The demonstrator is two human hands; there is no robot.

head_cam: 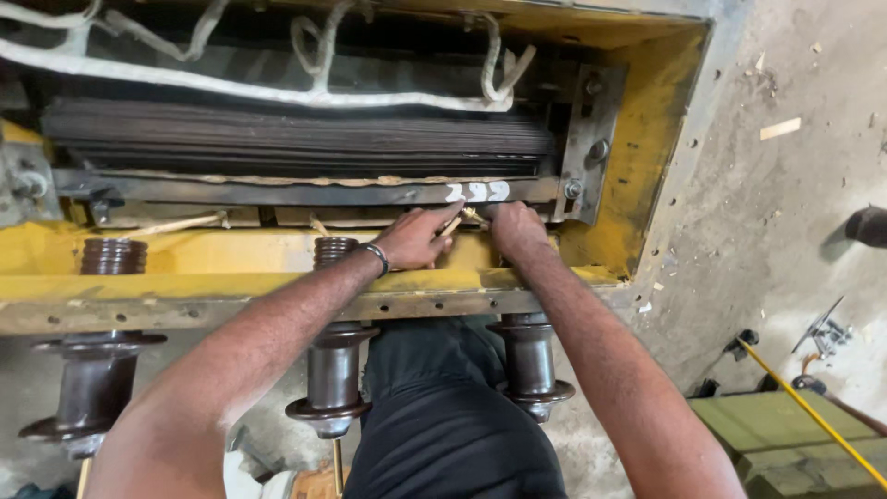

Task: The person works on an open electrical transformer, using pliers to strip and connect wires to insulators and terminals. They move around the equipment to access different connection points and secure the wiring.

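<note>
Lead wire (453,225), tan, centre frame under the grey clamp bar (277,192): your left hand (413,238) pinches it, right hand (517,229) curled beside. Keep your grip close, easing clear of the bar's edge.

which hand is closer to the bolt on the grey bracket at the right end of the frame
Right. The right hand lies just left of the bolt; the left hand sits farther left, beyond it.
</note>
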